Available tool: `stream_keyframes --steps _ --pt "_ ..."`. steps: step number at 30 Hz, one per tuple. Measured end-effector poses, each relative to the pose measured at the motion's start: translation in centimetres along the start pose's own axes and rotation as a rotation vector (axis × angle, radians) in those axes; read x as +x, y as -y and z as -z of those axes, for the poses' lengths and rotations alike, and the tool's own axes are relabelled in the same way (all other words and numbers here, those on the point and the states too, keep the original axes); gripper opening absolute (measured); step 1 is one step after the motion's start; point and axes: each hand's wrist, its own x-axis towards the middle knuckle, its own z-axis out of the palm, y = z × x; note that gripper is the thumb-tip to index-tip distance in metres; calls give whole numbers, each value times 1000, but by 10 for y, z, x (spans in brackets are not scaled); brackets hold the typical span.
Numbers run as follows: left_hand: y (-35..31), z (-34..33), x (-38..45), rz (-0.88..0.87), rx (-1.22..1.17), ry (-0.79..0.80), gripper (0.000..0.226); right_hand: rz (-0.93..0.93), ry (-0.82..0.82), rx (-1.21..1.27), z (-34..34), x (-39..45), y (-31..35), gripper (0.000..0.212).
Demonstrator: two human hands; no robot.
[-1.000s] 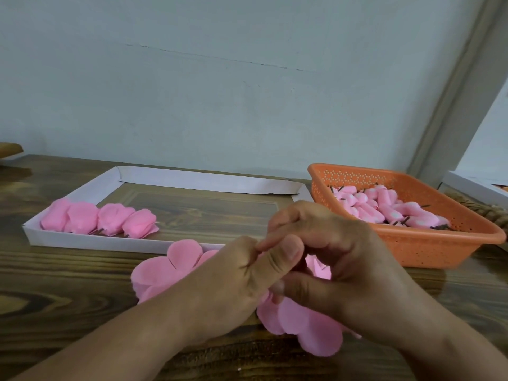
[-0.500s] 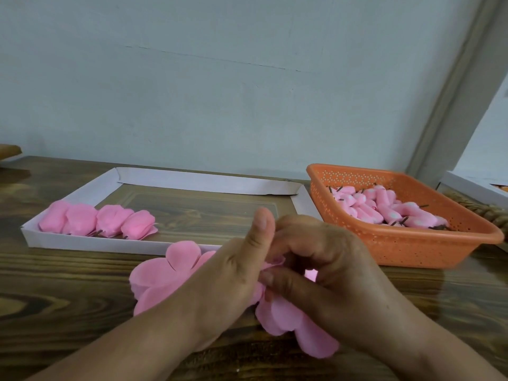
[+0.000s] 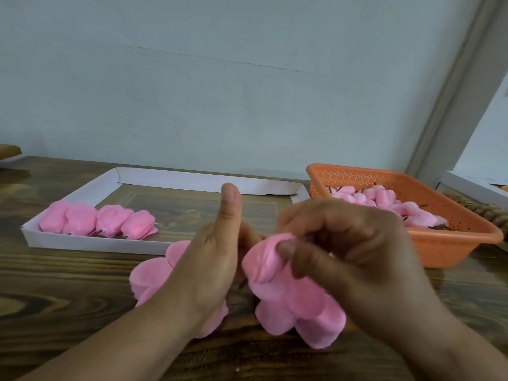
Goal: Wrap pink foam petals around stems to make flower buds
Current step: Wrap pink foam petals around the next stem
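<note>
Soft, rounded pink foam petals [image 3: 291, 298] lay over the grained wooden desk [image 3: 68, 284]. My right hand [image 3: 351, 248] pinched one, bunching it above the pile. My left hand [image 3: 214, 259] had its thumb raised; its fingers were hidden, so its grip was unclear.

A: What stands at the back?
B: A pale blue-grey wall [image 3: 220, 78] with a thin crack line. At the right side there is a grey frame [image 3: 450, 105], slanted in the view.
A: And below?
B: A dark wooden table [image 3: 55, 284] with strong grain. At the far right lies something braided [image 3: 483, 213], brown.
</note>
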Motion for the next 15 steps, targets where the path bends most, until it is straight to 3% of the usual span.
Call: stream_keyframes --steps 4,7,15 --pt "-1 6 11 141 -143 -204 55 23 -145 77 23 8 -3 14" --pt "1 7 12 227 -197 -223 25 -35 -180 34 28 11 -11 19" --pt "-3 6 13 483 -503 -201 21 -185 -174 -22 12 6 -29 11"
